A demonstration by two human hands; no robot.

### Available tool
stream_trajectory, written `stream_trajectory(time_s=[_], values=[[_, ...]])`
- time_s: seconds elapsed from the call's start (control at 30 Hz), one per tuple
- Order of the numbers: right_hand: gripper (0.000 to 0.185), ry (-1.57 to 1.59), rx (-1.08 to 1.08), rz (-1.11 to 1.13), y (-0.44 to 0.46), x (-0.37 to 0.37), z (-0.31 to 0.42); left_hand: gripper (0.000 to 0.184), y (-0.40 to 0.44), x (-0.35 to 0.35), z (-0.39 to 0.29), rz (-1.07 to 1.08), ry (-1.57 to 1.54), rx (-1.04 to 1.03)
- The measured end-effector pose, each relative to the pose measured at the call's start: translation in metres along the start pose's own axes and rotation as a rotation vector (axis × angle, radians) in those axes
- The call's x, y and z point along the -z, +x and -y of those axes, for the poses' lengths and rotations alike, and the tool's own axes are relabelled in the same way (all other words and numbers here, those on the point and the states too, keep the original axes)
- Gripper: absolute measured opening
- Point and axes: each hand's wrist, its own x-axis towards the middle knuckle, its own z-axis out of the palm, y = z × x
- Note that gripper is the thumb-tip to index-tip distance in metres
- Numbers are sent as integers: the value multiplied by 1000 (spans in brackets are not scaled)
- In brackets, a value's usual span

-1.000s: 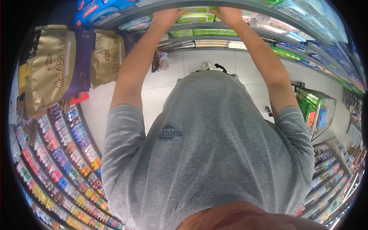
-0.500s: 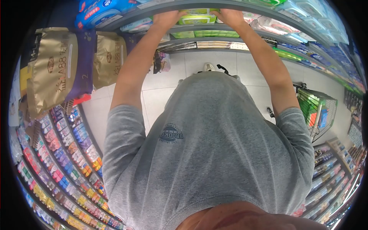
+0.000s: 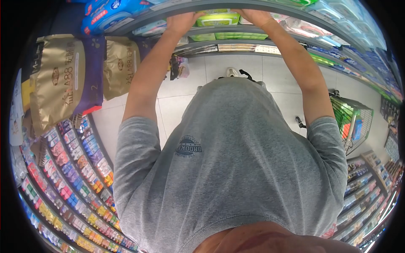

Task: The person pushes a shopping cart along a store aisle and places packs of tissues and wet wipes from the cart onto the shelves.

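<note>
Both my hands reach into a shelf below an overhanging upper shelf edge. Between them sits a green soft pack of wipes (image 3: 218, 19), with a bit of another green pack above it. My left hand (image 3: 181, 22) is at the pack's left side, its thumb against the pack. From the right, my right hand (image 3: 255, 17) meets the pack's upper right corner, thumb pointing inward. Both hands appear closed about the pack's ends, though the shelf edge hides most fingertips.
Blue packs (image 3: 112, 14) stand on the upper shelf at left, near hanging gold-and-purple bags (image 3: 59, 80). More green packs (image 3: 240, 36) lie on the shelf below. A shopping cart (image 3: 352, 122) stands on the tiled floor to my right. Stocked shelves (image 3: 71, 177) run behind me.
The green pack between my hands shows more of its face now. My right hand has shifted slightly over its right corner, and its arm has moved a little outward.
</note>
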Motion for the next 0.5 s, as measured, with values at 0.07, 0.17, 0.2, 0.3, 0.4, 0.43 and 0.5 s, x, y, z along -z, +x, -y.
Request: stream_trajectory(time_s=[0.07, 0.17, 0.2, 0.3, 0.4, 0.43, 0.5], values=[[45, -2, -49, 35, -1, -1, -3, 71, 1, 1, -1, 9, 39, -41], [45, -56, 8, -24, -7, -11, -11, 72, 4, 8, -4, 37, 81, -77], [45, -21, 7, -47, -7, -14, -14, 72, 5, 11, -7, 57, 80, -76], [45, 22, -22, -42, -7, -9, -11, 74, 12, 25, -18, 225, 81, 52], [45, 24, -11, -42, -5, -10, -9, 76, 13, 13, -13, 192, 145, 11], [45, 20, 25, -68, -6, -12, -10, 76, 12, 9, -11, 187, 142, 4], [46, -47, -5, -69, -7, -7, -2, 77, 12, 7, -8, 201, 149, 10]])
